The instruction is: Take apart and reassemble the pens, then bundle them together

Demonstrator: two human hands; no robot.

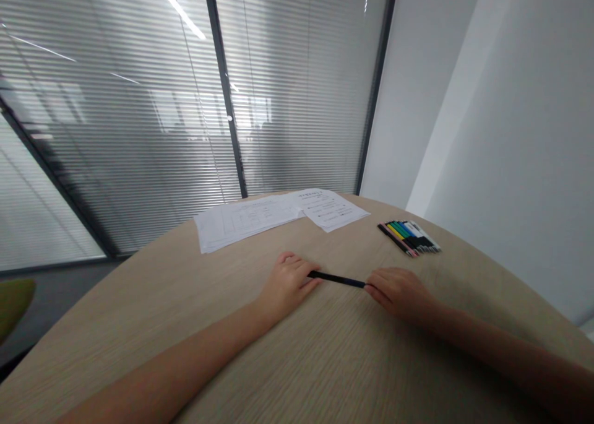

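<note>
A thin black pen lies level just above the round wooden table, held at both ends. My left hand is closed on its left end, and my right hand pinches its right end. Both forearms rest on the tabletop. Beyond my right hand lies a row of several coloured pens, apart from both hands.
Printed paper sheets lie spread at the table's far side, a smaller sheet overlapping them on the right. Glass walls with blinds stand behind the table; a white wall runs along the right. A green chair edge shows at far left.
</note>
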